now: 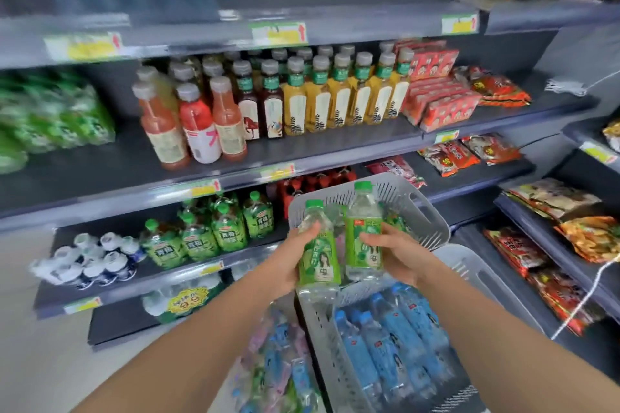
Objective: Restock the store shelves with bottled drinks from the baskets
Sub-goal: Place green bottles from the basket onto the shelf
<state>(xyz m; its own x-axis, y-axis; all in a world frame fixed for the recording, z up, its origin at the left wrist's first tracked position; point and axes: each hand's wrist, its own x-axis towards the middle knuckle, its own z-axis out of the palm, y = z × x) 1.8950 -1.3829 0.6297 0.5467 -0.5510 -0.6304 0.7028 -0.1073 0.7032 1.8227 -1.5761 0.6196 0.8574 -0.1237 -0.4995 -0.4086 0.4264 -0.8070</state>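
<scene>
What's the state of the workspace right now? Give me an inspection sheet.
Surface: shelf, partly stocked, bare patch at left.
Job's things: left bottle and right bottle, green labels; upper basket; lower basket holds blue bottles.
Clutter: mixed bottles beside the lower basket.
Hands: left hand and right hand each hold one bottle.
Cables: white cable at right.
Surroundings: snack packs on right shelves.
</scene>
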